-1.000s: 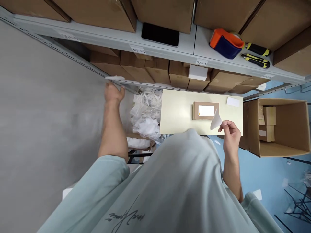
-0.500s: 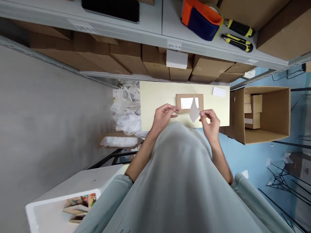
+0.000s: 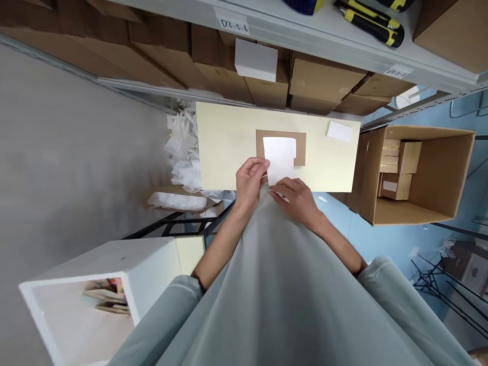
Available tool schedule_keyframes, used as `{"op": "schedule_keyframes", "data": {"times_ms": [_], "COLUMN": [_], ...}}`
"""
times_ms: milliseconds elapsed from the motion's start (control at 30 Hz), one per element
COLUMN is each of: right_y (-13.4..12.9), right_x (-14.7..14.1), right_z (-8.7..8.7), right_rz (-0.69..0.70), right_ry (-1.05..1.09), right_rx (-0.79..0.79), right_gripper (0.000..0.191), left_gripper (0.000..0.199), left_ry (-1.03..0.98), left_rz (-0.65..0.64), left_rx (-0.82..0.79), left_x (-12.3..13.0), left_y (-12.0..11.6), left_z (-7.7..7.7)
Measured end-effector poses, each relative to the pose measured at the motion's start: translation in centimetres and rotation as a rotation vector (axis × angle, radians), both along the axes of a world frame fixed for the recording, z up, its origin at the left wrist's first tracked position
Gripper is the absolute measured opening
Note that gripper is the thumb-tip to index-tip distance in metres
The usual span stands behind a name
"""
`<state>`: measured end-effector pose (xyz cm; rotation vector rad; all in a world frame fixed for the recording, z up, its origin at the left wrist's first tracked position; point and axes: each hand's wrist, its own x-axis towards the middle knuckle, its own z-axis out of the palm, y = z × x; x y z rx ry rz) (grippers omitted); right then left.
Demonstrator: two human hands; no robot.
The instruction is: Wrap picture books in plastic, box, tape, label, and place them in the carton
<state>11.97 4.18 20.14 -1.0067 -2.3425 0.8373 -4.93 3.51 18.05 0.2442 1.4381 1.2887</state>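
A small flat brown cardboard box [image 3: 300, 147] lies on the pale yellow tabletop [image 3: 224, 137]. A white sheet of paper [image 3: 279, 157] covers much of the box and reaches past its near edge toward my body. Thumb and fingers of my left hand [image 3: 250, 182] pinch the sheet's left edge. My right hand [image 3: 296, 199] is closed at the sheet's near edge, with its fingertips on the paper. Any print on the sheet is not visible. To the right on the tabletop lies a smaller white slip [image 3: 339, 131], apart from both hands.
An open carton [image 3: 430, 173] with several small boxes stands at the table's right. Above the table, a shelf [image 3: 305, 48] bears box cutters [image 3: 375, 23] and cartons. Clear plastic packing [image 3: 185, 147] heaps at the left. A white bin [image 3: 76, 305] sits lower left.
The white sheet, earlier held edge-on in my right hand, now lies broad side up over the box. My left hand has taken its edge, and my right hand has moved left and nearer my body.
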Motion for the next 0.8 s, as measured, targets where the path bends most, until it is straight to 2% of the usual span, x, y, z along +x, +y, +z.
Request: {"op": "schedule_keyframes", "data": {"times_ms": [100, 233, 300, 433, 533, 633, 667, 800], "right_y": [1.2, 3.9, 5.2, 6.6, 6.5, 5.6, 5.3, 4.0], "right_x": [1.5, 3.0, 3.4, 4.1, 4.6, 5.1, 5.1, 4.9], "right_z": [0.4, 0.9, 0.9, 1.2, 1.7, 2.1, 2.2, 2.6], "right_rz": [-0.102, -0.314, -0.319, -0.22, -0.162, -0.204, -0.223, -0.242], "right_ry": [0.069, 0.101, 0.09, -0.016, -0.009, 0.08, 0.107, 0.192], "right_rx": [-0.112, -0.054, -0.001, 0.021, 0.001, -0.029, -0.053, -0.192], "right_gripper": [0.018, 0.02, 0.019, 0.022, 0.02, 0.015, 0.014, 0.012], "left_gripper": [0.043, 0.045, 0.043, 0.034, 0.036, 0.068, 0.072, 0.054], "left_ry": [0.147, 0.341, 0.392, 0.498, 0.618, 0.687, 0.657, 0.426], "left_rz": [-0.036, -0.166, -0.255, -0.406, -0.365, -0.229, -0.198, -0.147], "left_rx": [0.031, 0.15, 0.206, 0.273, 0.258, 0.186, 0.169, 0.15], "left_x": [0.0, -0.1, -0.1, -0.1, 0.1, -0.1, -0.3, -1.0], "left_y": [-0.5, -1.3, -1.6, -2.0, -2.2, -2.6, -2.7, -2.9], "left_z": [-0.5, -0.3, 0.2, 0.8, -0.1, -2.3, -3.0, -5.0]}}
